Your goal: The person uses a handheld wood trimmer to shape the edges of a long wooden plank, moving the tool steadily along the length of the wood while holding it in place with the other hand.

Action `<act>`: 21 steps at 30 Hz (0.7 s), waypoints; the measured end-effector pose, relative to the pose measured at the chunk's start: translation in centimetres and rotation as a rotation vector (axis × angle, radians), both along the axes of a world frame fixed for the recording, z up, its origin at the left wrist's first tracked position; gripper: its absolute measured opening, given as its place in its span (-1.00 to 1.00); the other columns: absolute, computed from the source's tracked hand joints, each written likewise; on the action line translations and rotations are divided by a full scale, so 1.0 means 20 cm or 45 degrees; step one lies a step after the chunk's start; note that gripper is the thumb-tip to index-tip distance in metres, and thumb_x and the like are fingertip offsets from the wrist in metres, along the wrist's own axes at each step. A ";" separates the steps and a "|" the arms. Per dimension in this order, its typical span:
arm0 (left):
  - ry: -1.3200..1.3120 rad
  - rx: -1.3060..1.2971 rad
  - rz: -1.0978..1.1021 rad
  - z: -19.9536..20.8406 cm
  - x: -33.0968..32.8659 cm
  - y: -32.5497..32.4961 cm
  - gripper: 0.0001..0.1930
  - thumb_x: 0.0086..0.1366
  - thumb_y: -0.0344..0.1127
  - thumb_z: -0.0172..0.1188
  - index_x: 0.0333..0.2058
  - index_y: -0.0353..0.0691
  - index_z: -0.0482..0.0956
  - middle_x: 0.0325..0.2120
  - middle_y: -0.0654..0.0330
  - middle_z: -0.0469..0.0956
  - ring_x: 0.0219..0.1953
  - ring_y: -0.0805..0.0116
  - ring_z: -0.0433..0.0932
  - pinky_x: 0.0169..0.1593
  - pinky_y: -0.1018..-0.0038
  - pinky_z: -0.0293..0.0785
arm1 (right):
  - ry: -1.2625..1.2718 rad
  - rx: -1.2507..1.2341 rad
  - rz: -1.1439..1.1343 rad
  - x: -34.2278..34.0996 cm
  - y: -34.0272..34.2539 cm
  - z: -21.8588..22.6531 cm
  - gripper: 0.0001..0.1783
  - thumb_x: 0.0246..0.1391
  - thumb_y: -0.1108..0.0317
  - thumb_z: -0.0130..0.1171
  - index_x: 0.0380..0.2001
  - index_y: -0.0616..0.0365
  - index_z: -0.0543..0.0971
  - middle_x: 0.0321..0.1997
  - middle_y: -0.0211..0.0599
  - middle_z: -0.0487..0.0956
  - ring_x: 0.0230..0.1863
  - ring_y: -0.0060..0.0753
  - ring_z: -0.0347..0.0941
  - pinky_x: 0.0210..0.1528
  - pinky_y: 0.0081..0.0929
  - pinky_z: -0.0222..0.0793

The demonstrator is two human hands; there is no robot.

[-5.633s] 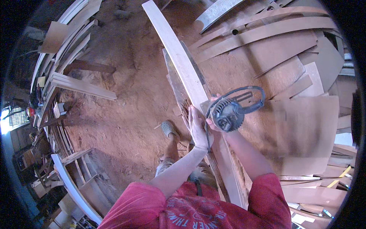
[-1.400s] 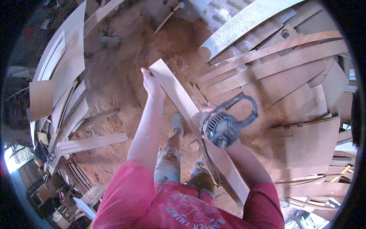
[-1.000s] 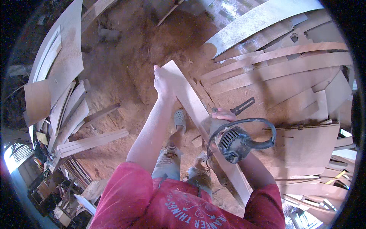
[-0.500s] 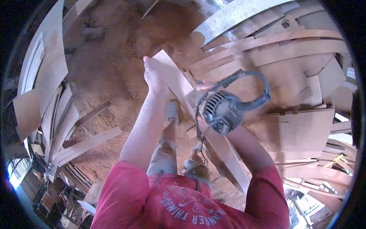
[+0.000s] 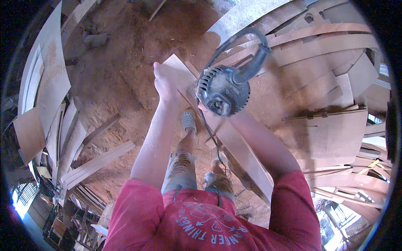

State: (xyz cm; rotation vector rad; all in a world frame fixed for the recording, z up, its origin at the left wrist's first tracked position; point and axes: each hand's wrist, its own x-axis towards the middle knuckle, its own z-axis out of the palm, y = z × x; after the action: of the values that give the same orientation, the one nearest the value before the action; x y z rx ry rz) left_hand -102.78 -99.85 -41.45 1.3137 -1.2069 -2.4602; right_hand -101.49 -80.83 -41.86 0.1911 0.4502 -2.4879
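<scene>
A long, pale wooden board (image 5: 245,154) slants from in front of me down past my right side. Near its far end my left hand (image 5: 165,85) grips its left edge, thumb pointing up. On the board's far half sits a corded power tool (image 5: 222,88) with a round, vented black motor head and a thick dark cable elbow. My right hand (image 5: 202,108) is wrapped round the tool's body; the motor head hides most of its fingers. The underside of the tool, where it meets the board, is out of sight.
Curved wooden pieces (image 5: 322,31) and flat panels (image 5: 331,138) are stacked on the right. Wooden offcuts (image 5: 98,163) and leaning sheets (image 5: 54,79) fill the left. A thin cord (image 5: 211,134) hangs down beside the board. Brown dust covers the floor (image 5: 125,75).
My right hand has moved the power tool along the board, away from me and leftward, toward my left hand. The cable loop has swung farther away. My left hand stays at the board's end.
</scene>
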 end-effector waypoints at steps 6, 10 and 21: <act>-0.125 -0.065 0.072 0.19 -0.05 0.04 -0.42 0.64 0.23 -0.12 -0.05 -0.22 0.61 -0.15 0.21 0.62 -0.08 0.27 0.60 0.07 0.22 0.52 | 1.008 0.838 0.040 -0.14 -0.11 0.10 -0.33 0.14 -0.01 0.39 0.25 0.05 0.54 0.22 -0.33 0.66 0.26 -0.25 0.58 0.42 -0.11 0.42; -0.059 0.043 0.022 0.14 0.00 0.02 -0.38 0.62 0.21 -0.04 0.14 -0.29 0.61 -0.01 0.11 0.71 0.01 0.15 0.70 0.16 0.15 0.59 | 1.528 1.338 -0.350 -0.22 -0.21 0.13 -0.28 -0.15 0.21 0.64 0.13 0.13 0.61 0.05 -0.31 0.76 0.04 -0.32 0.73 0.18 -0.31 0.64; -0.037 0.077 -0.089 0.27 -0.02 0.05 -0.30 0.63 0.28 -0.20 0.15 -0.28 0.60 0.05 0.06 0.66 0.10 0.14 0.65 0.21 0.14 0.56 | 1.400 1.268 -0.364 -0.42 -0.37 0.22 -0.15 -0.13 0.28 0.65 0.24 0.19 0.48 0.11 -0.25 0.72 0.11 -0.30 0.68 0.24 -0.24 0.60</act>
State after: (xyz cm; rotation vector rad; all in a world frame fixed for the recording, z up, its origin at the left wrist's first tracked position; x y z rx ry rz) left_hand -103.10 -98.80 -35.98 1.3493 -1.2141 -2.5542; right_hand -109.95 -88.25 -37.41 -0.8222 2.1860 -2.1649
